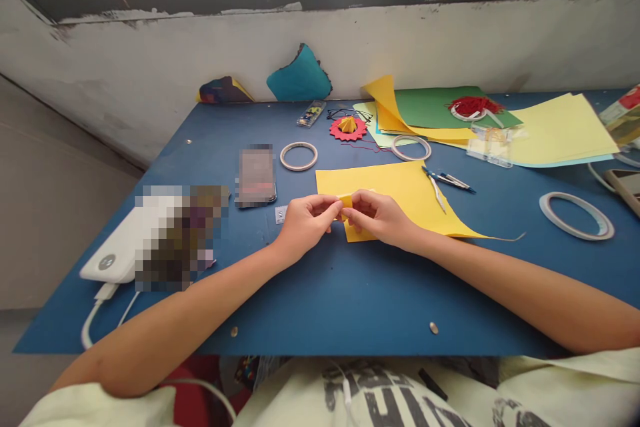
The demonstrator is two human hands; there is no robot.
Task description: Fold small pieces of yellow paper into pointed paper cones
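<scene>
Between my two hands is a small piece of yellow paper (346, 202), pinched from both sides; its far part is hidden by the fingers. My left hand (309, 217) closes thumb and fingers on its left end. From the other side my right hand (377, 213) grips it the same way, just above a larger yellow sheet (400, 190) lying on the table. That sheet's right corner curls up into a thin point. A drawing compass (453, 181) lies at the sheet's right edge, beside a white pointed tool (436, 190).
Tape rolls (299, 156) lie around the blue table (300, 300). Behind stand a red and yellow paper ornament (349, 127), eyeglasses and stacked coloured paper (565, 130) with red thread (473, 107). At left are a phone (256, 177) and a white power bank (125, 247) with a cable.
</scene>
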